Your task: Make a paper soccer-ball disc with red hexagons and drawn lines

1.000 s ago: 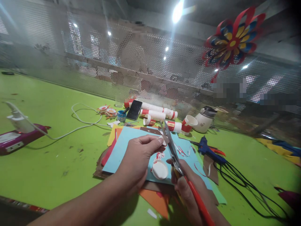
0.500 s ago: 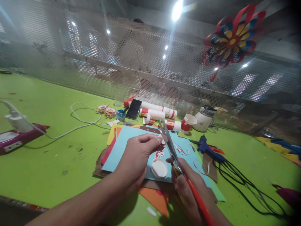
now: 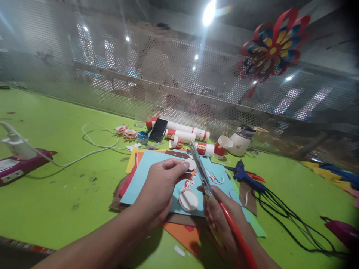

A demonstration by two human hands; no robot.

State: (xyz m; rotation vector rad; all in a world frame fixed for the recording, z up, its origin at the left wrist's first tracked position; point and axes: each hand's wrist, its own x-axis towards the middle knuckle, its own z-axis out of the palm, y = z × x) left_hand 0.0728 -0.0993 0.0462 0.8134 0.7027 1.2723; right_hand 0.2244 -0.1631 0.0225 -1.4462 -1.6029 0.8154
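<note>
Between thumb and fingers, my left hand (image 3: 165, 179) pinches a small white paper piece (image 3: 191, 164) with some orange at its lower edge. My right hand (image 3: 221, 209) is closed round the red handles of a pair of scissors (image 3: 204, 172). Their blades point up and away, right beside the paper piece, and look nearly closed. Below lies a round white paper cup base (image 3: 189, 200) on light blue paper (image 3: 140, 183). Red and white paper scraps (image 3: 188, 182) lie just behind it.
Paper cups (image 3: 223, 146), a phone (image 3: 158, 130), a blue paint jar (image 3: 143, 137) and a kettle (image 3: 241, 141) stand at the back. A blue glue gun (image 3: 246, 175) with black cable lies right; a purple power strip (image 3: 25, 166) is left. Perforated mesh (image 3: 112, 82) rises behind.
The paper piece has turned in my left hand and now shows a broader white face with orange below. The scissor blades have come closer together. The whole view has shifted slightly.
</note>
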